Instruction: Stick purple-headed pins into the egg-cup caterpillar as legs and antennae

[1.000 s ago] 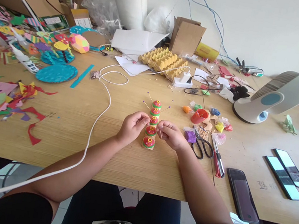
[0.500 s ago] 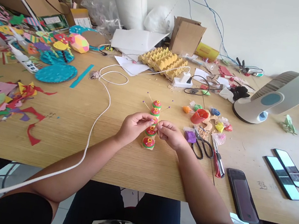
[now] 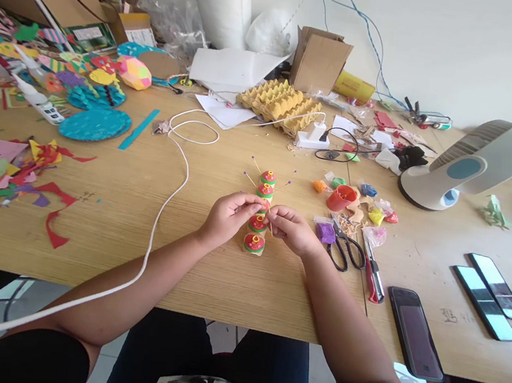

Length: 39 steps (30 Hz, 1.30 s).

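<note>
Fingers [image 3: 282, 214] pinch a thin stick [image 3: 271, 227]; red cup [image 3: 337, 204] holds bits [image 3: 344, 194].

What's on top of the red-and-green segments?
Yellow rings on four red-and-green segments. The middle segment is partly covered by the left hand; whether a ring sits there can't be seen.

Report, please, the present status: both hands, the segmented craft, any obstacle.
Left hand at middle segment, grip unclear. Right hand pinching thin stick. Five-segment craft on table, middle partly hidden. White cable across left forearm in view.
</note>
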Each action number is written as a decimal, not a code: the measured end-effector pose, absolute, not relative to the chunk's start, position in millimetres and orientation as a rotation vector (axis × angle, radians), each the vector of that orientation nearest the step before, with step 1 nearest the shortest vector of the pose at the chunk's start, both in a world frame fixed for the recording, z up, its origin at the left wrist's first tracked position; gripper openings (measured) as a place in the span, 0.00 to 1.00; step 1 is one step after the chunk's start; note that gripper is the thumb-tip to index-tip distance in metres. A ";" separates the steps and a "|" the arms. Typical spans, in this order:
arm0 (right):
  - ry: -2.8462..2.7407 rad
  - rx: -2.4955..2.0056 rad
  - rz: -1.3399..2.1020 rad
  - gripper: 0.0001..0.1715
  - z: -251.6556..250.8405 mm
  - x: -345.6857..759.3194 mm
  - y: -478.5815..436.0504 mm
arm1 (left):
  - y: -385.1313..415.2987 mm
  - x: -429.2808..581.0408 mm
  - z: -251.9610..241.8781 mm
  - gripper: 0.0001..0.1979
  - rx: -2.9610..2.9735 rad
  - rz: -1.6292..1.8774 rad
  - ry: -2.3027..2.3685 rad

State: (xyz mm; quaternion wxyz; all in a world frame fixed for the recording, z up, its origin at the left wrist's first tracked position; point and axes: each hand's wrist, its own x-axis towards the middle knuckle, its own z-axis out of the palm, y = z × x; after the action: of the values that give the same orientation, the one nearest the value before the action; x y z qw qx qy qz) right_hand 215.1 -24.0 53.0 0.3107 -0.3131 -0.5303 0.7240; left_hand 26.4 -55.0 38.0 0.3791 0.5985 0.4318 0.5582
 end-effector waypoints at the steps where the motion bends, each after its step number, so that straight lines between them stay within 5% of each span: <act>1: -1.406 -0.825 1.910 0.21 53.1 215.1 -24.1 | -55.1 26.2 38.1 0.14 1.528 1.422 1.109; 18: -1.564 -0.796 1.887 0.21 53.6 216.6 -24.7 | -53.4 25.3 38.3 0.10 1.748 1.419 1.092; 39: -1.430 -0.771 1.980 0.22 54.7 216.8 -26.5 | -55.2 21.5 40.0 0.18 1.506 1.328 0.928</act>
State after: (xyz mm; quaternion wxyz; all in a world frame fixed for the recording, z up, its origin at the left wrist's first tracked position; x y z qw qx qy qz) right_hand 216.8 -26.5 54.7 0.2861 -0.2883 -0.5351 0.7407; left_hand 21.5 -55.2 40.0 0.4482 0.6087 0.3751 0.5366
